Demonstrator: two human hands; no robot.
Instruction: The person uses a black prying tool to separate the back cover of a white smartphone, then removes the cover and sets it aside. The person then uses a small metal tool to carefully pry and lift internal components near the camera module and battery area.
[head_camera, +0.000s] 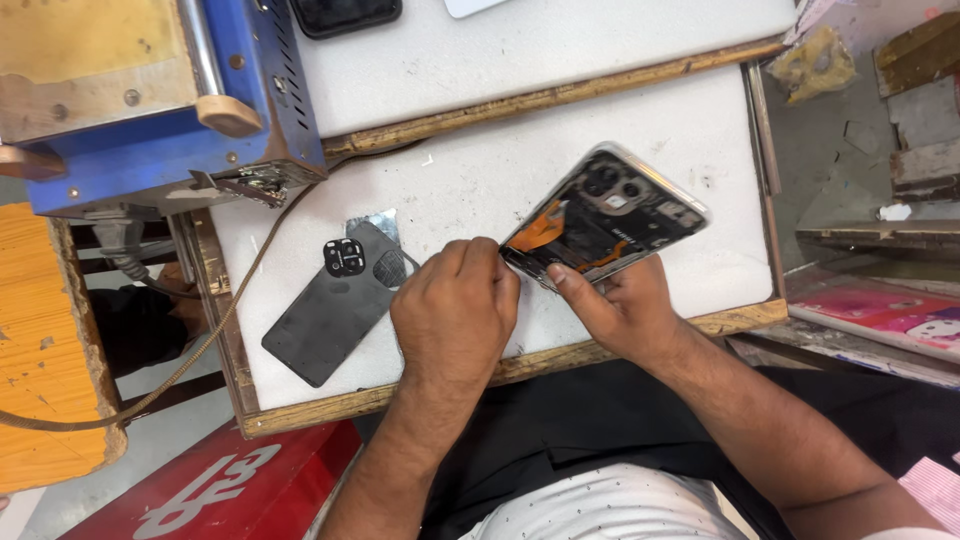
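Your right hand (625, 305) grips the opened phone (605, 220) from beneath, tilted at two o'clock over the white surface (480, 170). Your left hand (455, 305) pinches closed at its lower edge. The removed back cover (335, 310) lies at nine o'clock. You appear mid-disassembly; next likely needs careful prying.

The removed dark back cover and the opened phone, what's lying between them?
In the head view, the left hand lies between the back cover and the opened phone, its fingers touching the phone's lower edge.
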